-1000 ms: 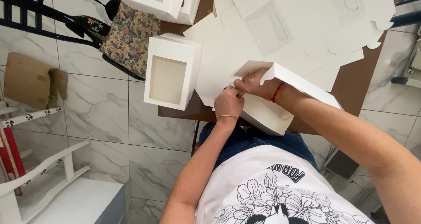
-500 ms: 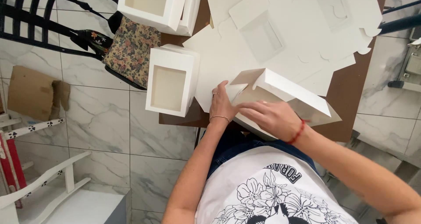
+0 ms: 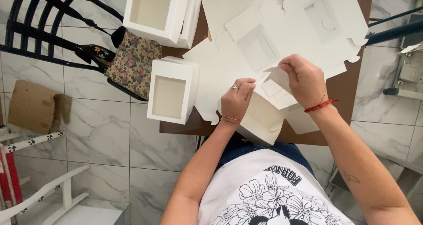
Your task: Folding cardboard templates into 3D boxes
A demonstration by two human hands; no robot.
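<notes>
Box (image 3: 264,119) flap now lifted upright.

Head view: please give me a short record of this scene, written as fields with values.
Left hand: presses on the half-folded white box
Right hand: pinches a flap of that box
Surface: brown table
Flat pieces: white die-cut box blanks with windows
Finished items: two folded window boxes, at the table's left edge
Nearby: floral bag on a black chair
</notes>
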